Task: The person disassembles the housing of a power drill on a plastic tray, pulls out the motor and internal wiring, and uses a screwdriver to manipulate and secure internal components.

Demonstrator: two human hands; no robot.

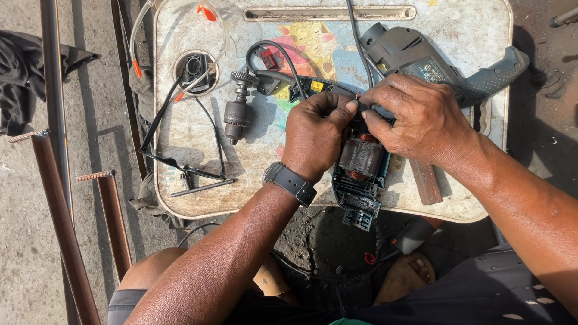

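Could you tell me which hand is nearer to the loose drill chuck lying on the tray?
Left. The left hand lies just beside the drill chuck; the right hand is farther across.

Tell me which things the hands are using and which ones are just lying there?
In use:
left hand and right hand, both on the opened drill body
red wire end pinched between the fingers

Lying about:
drill chuck
grey housing half
safety glasses
dark cloth
brown rods
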